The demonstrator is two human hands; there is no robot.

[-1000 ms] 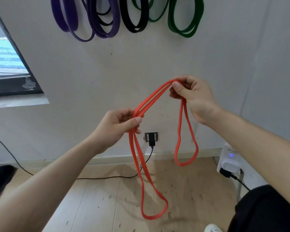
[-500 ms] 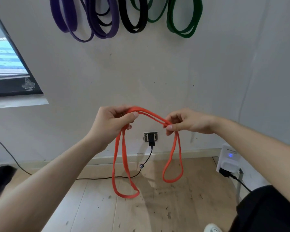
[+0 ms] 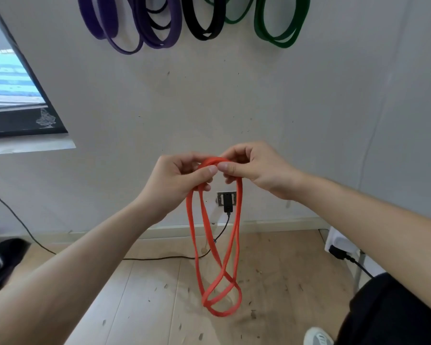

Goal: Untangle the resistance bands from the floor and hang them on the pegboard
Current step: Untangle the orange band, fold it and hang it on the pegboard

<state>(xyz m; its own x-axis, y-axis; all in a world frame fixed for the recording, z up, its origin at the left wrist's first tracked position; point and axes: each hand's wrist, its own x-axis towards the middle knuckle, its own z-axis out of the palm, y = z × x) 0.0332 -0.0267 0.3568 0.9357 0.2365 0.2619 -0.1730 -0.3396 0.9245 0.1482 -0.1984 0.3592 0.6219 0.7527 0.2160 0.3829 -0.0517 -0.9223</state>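
Both hands, left [image 3: 177, 180] and right [image 3: 256, 170], pinch the orange band's [image 3: 237, 232] top; its loops hang below.

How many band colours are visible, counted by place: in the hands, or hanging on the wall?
In the hands: 1, the orange band, pinched by the left hand and the right hand.
On the wall: 3, purple bands, black bands, green bands.
Total: 4 colours. The wall bands are cut off at the top, so bands per colour cannot be counted.

Soft, even daylight from the window [image 3: 13, 78] at left; faint shadows, slight softness, wide-angle bending at edges.
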